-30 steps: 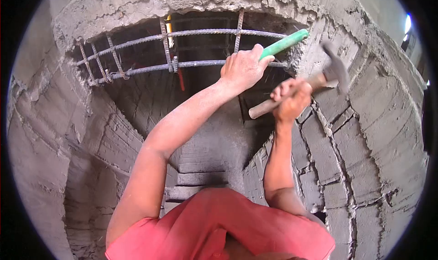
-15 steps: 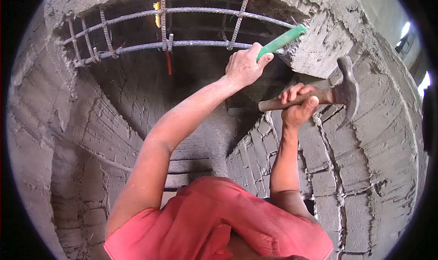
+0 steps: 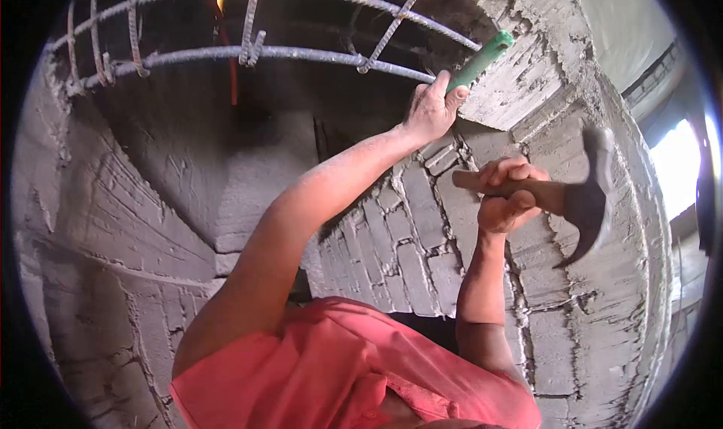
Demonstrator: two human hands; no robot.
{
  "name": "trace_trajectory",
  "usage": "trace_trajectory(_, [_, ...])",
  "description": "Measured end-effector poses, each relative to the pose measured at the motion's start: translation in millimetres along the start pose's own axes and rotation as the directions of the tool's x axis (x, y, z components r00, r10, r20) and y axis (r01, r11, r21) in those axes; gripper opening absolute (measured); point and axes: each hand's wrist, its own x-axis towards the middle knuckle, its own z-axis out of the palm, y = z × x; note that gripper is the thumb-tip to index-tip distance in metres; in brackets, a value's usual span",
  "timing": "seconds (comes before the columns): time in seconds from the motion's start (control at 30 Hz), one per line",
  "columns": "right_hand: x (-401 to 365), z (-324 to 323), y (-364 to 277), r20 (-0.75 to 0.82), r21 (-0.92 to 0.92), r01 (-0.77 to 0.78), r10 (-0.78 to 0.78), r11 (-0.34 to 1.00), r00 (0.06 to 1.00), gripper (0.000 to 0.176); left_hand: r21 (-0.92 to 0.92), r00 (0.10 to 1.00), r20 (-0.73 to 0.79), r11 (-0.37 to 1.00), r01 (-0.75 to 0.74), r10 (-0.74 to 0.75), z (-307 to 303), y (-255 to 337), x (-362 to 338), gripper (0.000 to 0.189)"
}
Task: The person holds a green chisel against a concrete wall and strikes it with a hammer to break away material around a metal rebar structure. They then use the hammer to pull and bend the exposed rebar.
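Observation:
My left hand [image 3: 435, 111] is wrapped around a green stick-like tool [image 3: 479, 61], whose far end slants up and right over the rough concrete edge [image 3: 506, 90]. My right hand [image 3: 512, 193] grips a claw hammer [image 3: 591, 203] by its wooden handle, lower and to the right. The hammer lies roughly sideways, its striking face up and its claw curving down. A gap separates the hammer head from the green tool. The lower end of the green tool is hidden in my left fist.
Curved steel reinforcing bars [image 3: 301, 54] cross the dark opening at upper left, with short upright bars tied to them. A red-orange strip [image 3: 233, 79] hangs behind them. Grey block walls [image 3: 422, 233] with rough mortar joints surround me. Bright light enters at the right [image 3: 678, 165].
The view has shifted, so the bars now sit further left and higher. The hammer has dropped lower and further from the green tool. Both hands keep their grips.

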Motion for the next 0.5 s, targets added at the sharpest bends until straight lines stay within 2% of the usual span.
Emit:
trace_trajectory(0.07, [9.5, 11.4, -13.8, -0.037, -0.091, 0.178, -0.182, 0.980, 0.983, 0.061, -0.022, 0.999, -0.021, 0.999, 0.039, -0.040, 2.9, 7.7, -2.8, 0.050])
trace_trajectory(0.1, [14.3, 15.0, -23.5, -0.059, -0.189, 0.209, -0.224, 0.959, 0.973, 0.067, -0.041, 0.998, -0.034, 0.998, 0.052, -0.053, 4.2, 11.3, -3.2, 0.049])
trace_trajectory(0.2, [27.5, 2.8, -21.0, 0.018, -0.264, 0.215, -0.218, 0.940, 0.976, 0.075, -0.089, 0.993, -0.079, 0.993, 0.081, -0.088, 4.4, 26.3, -4.7, 0.050])
trace_trajectory(0.23, [34.3, -6.7, 8.2, -0.010, -0.155, 0.204, -0.208, 0.967, 0.978, 0.078, -0.100, 0.989, -0.053, 0.986, 0.132, -0.138, 5.8, 26.7, -6.0, 0.051])
trace_trajectory(0.27, [46.0, 0.9, 6.6, 0.071, -0.307, 0.202, -0.189, 0.930, 0.979, 0.071, -0.111, 0.983, -0.026, 0.978, 0.179, -0.183, 7.8, 27.2, -5.7, 0.052])
trace_trajectory(0.3, [53.1, 2.1, 13.0, 0.043, -0.448, -0.027, 0.051, 0.894, 0.998, 0.067, -0.047, 0.977, -0.015, 0.976, 0.214, -0.215, 10.7, 27.8, -5.9, 0.053])
trace_trajectory(0.33, [57.6, -1.5, 18.1, -0.019, -0.568, -0.242, 0.281, 0.787, 0.960, 0.064, 0.020, 0.969, -0.008, 0.969, 0.247, -0.247, 14.2, 26.4, -6.4, 0.054])
trace_trajectory(0.37, [51.8, -11.4, 21.1, -0.017, -0.570, -0.244, 0.286, 0.784, 0.958, 0.064, -0.013, 0.980, -0.069, 0.982, 0.186, -0.186, 17.9, 21.9, -8.9, 0.053])
trace_trajectory(0.43, [49.5, -27.9, 30.3, 0.014, -0.545, -0.124, 0.157, 0.829, 0.987, 0.055, -0.054, 0.979, -0.050, 0.979, 0.196, -0.198, 17.0, 16.8, -12.5, 0.053])
trace_trajectory(0.47, [52.5, -4.7, 5.7, 0.078, -0.378, 0.008, 0.023, 0.926, 0.997, 0.053, -0.088, 0.977, -0.018, 0.974, 0.209, -0.211, 14.8, 13.9, -9.8, 0.053])
trace_trajectory(0.5, [51.2, 4.9, -7.8, 0.065, -0.198, 0.096, -0.084, 0.976, 0.994, 0.055, -0.129, 0.983, -0.066, 0.979, 0.160, -0.170, 16.8, 12.1, -8.5, 0.051])
